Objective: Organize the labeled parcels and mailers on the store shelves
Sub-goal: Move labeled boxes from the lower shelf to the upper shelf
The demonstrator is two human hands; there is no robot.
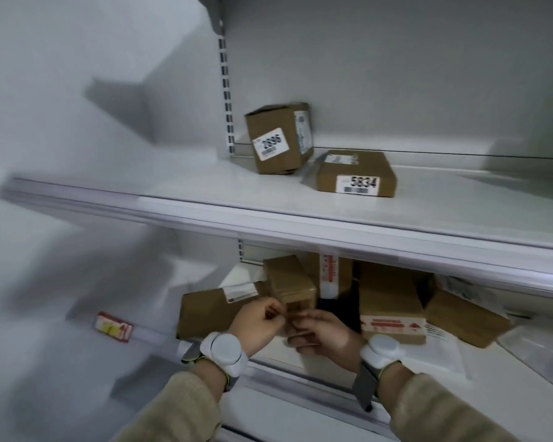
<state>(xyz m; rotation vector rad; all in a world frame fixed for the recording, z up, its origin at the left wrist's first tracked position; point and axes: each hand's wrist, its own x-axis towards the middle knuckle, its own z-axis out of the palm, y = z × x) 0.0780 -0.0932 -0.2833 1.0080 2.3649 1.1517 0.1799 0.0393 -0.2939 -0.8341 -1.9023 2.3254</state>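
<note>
On the lower shelf (332,374) both my hands hold a small brown cardboard box (289,283) at its near end. My left hand (259,323) pinches its left corner with curled fingers. My right hand (323,333) curls round its lower right side. Several other brown parcels crowd the same shelf: a flat one (208,311) to the left and a taller one with red print (391,311) to the right. On the upper shelf (268,215) stands a tilted box labeled 2896 (278,138) and a flat box labeled 5834 (356,175).
A red and yellow tag (114,327) sticks to the lower shelf's front edge at the left. A slotted upright rail (226,90) runs up the back wall. White mailers (441,352) lie under the parcels at the right. The picture is blurred from motion.
</note>
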